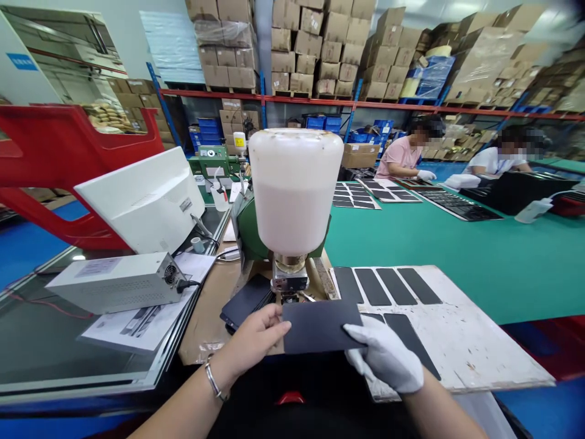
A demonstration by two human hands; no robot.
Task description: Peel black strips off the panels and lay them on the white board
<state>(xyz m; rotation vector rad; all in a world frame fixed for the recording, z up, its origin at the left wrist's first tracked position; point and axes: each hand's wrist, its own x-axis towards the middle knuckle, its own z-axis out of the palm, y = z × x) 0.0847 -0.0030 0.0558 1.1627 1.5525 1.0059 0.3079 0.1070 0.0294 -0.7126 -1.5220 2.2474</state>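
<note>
A flat dark rectangular panel (320, 329) is held level between both hands, in front of a machine. My bare left hand (258, 335), with a bracelet at the wrist, pinches the panel's left end. At its right end, my white-gloved right hand (388, 350) grips with the thumb on top. Just behind the panel stands the machine's metal head (290, 280), topped by a large white plastic bottle (296, 189) partly full of liquid. A stack of dark panels (249, 299) lies left of the head. More dark panels (397, 286) rest in rows on a white board (470, 341) to the right.
Left are a monitor (146, 195), a grey power box (119, 283) and a red plastic stool (82, 158). The green table (411, 238) bears further sheets of panels (356, 195). Two people (406, 152) sit at its far side. Shelves of cartons (315, 42) line the back.
</note>
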